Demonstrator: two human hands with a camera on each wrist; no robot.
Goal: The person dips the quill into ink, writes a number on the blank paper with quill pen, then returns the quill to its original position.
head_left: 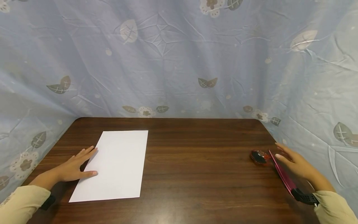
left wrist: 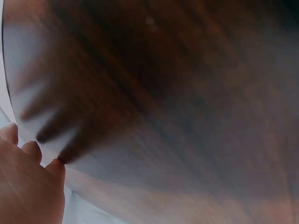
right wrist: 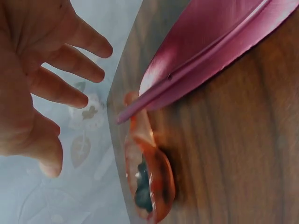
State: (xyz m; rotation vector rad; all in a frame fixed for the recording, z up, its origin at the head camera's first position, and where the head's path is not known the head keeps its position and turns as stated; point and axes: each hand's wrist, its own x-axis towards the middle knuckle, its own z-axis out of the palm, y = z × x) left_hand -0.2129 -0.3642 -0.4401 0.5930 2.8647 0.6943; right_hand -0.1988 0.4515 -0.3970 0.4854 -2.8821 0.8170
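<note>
A white sheet of paper [head_left: 117,165] lies on the left part of the table. My left hand [head_left: 71,166] has its fingers spread at the paper's left edge, thumb and forefinger tips over the sheet. In the left wrist view, fingers of that hand [left wrist: 32,182] appear above their reflections in the glossy wood. My right hand [head_left: 297,161], fingers spread and holding nothing, hovers at the table's right edge. Beside it is a pink leaf-shaped piece [right wrist: 205,51] with a raised rib ending in a thin stem. The stem overlaps a translucent orange object [right wrist: 163,182] with a dark middle.
A brown wood-grain table [head_left: 201,174] has rounded far corners. Pale blue cloth [head_left: 179,62] with leaf and flower prints hangs behind it and along both sides. Dark wristbands show at both cuffs, the right band [head_left: 305,197] close to the pink piece.
</note>
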